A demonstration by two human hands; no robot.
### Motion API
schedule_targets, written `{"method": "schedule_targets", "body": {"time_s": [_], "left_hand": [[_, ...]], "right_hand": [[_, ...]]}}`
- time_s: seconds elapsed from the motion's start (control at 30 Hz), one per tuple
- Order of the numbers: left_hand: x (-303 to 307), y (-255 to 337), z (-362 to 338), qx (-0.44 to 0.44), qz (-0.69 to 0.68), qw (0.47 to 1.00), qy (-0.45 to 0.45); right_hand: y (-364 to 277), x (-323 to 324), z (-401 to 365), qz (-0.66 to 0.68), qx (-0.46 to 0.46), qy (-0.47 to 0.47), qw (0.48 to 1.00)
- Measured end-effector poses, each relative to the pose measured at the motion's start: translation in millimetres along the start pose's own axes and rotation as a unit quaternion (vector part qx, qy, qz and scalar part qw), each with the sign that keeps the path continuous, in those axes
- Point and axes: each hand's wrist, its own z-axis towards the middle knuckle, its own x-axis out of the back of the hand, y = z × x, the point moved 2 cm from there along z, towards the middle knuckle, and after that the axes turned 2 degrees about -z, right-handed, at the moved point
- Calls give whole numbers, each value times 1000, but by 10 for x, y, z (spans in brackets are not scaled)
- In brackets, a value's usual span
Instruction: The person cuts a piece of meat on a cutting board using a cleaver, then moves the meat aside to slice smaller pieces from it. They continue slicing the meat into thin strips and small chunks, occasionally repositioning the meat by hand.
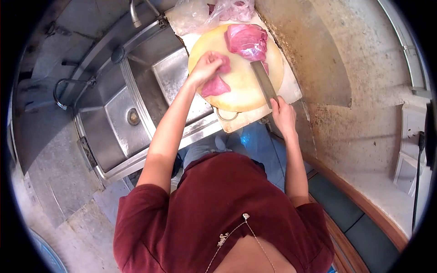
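A round pale cutting board (241,98) lies on a counter above me. A large piece of raw pink meat (248,41) sits at its far side. My left hand (205,67) pinches a smaller slice of meat (215,86) near the board's left edge. My right hand (283,113) grips the handle of a knife (264,82), whose flat blade points toward the large piece and touches its near edge.
A steel double sink (136,104) with a tap (134,13) lies left of the board. A clear plastic bag (205,13) with more meat sits beyond the board. A rough wall (359,91) runs along the right, with a socket and cable (416,136).
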Motion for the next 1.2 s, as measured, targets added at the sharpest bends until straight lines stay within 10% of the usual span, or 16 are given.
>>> {"method": "schedule_targets", "body": {"time_s": [0.13,0.27,0.37,0.7,0.93,1.2], "left_hand": [[66,176,285,-25,-56,992,106],[401,-242,403,-120,307,923,198],[369,-316,-72,-38,334,936,100],[-21,-289,-718,-197,471,859,47],[-37,-194,-525,-49,532,839,-103],[119,-110,-509,11,272,961,-35]], "right_hand": [[-1,-22,-94,23,3,5,1000],[-6,-38,-151,-19,13,-15,1000],[-2,-85,-207,-29,17,-24,999],[-217,-135,-197,-3,33,-27,999],[-158,-162,-282,0,18,-36,999],[-10,-131,-345,17,-3,-23,1000]]}}
